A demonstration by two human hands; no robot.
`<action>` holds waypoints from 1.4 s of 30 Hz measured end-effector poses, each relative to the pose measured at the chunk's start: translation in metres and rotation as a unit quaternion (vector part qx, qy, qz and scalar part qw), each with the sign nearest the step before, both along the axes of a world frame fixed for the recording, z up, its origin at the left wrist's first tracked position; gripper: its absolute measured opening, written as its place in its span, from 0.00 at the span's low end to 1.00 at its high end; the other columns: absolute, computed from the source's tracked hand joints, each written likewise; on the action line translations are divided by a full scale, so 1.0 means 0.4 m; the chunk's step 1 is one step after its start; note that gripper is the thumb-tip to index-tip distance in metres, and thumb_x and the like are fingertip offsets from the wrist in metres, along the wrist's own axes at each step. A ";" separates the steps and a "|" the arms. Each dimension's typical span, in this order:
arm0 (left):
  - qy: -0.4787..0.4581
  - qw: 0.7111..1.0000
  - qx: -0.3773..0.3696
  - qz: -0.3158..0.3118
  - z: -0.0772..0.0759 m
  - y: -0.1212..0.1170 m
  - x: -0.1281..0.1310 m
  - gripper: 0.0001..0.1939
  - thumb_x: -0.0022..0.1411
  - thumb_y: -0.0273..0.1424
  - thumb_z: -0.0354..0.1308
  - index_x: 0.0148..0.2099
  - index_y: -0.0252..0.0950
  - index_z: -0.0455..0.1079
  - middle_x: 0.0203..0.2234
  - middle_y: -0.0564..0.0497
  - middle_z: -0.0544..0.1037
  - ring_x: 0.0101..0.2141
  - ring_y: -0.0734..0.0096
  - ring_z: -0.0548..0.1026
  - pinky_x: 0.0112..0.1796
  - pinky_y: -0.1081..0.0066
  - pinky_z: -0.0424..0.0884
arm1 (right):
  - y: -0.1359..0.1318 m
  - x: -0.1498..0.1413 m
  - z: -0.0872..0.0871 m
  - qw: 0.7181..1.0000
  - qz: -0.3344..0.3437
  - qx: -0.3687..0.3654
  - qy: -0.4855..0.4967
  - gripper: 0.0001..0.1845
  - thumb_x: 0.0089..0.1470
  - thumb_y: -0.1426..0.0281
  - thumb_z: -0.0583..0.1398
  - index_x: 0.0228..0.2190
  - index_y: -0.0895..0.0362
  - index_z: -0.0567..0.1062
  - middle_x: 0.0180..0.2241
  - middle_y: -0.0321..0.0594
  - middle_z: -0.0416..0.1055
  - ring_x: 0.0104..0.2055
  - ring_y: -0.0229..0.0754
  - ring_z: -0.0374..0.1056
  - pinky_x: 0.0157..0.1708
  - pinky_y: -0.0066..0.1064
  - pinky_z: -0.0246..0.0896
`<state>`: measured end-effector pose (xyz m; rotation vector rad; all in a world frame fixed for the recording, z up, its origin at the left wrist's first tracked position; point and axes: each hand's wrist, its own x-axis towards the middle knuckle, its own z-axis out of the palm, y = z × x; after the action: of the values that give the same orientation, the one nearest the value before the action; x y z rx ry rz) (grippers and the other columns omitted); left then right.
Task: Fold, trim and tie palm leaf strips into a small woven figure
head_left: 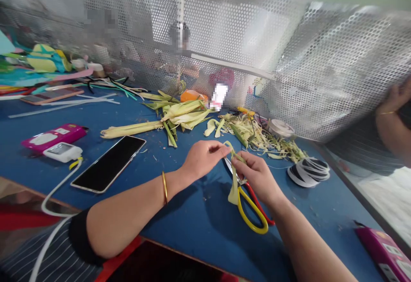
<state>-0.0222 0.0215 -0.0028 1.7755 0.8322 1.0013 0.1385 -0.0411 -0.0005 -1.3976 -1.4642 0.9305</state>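
The left hand [205, 158] pinches the upper end of a pale green husk strip [234, 188] between thumb and fingers, and the right hand [253, 168] grips the same strip just beside it, its fingers curled. The strip hangs down over scissors [253, 213] with one yellow and one red handle (the blades point to the far side, partly covered by strip and fingers). Both hands are above the near middle of the blue tabletop [199, 235].

Beyond them lies a bundle of husks [183, 115], its long stalks pointing left, with an orange object [193, 96] behind it. To the right of the bundle spreads a heap of husk shreds [253, 132], and a spool of white cord [308, 172] sits at its near right end. On the left, a dark-screened phone [109, 164] lies near a magenta power strip [54, 137] and a white adapter [63, 151]. A perforated metallic screen [231, 34] stands along the far side.
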 end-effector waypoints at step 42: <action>-0.020 0.944 -0.320 -0.083 -0.005 -0.003 0.011 0.07 0.55 0.31 0.63 0.33 0.31 0.77 0.26 0.48 0.80 0.17 0.80 0.71 0.14 0.80 0.53 | 0.010 0.036 -0.009 0.972 -0.143 0.104 -0.152 0.22 0.53 0.50 0.60 0.30 0.56 0.79 0.30 0.41 0.74 0.32 0.42 0.67 0.32 0.32 0.60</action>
<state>-0.0179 0.0201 -0.0048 1.2340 0.8457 0.5617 0.1530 -0.0371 -0.0039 -1.5880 -1.4794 0.3815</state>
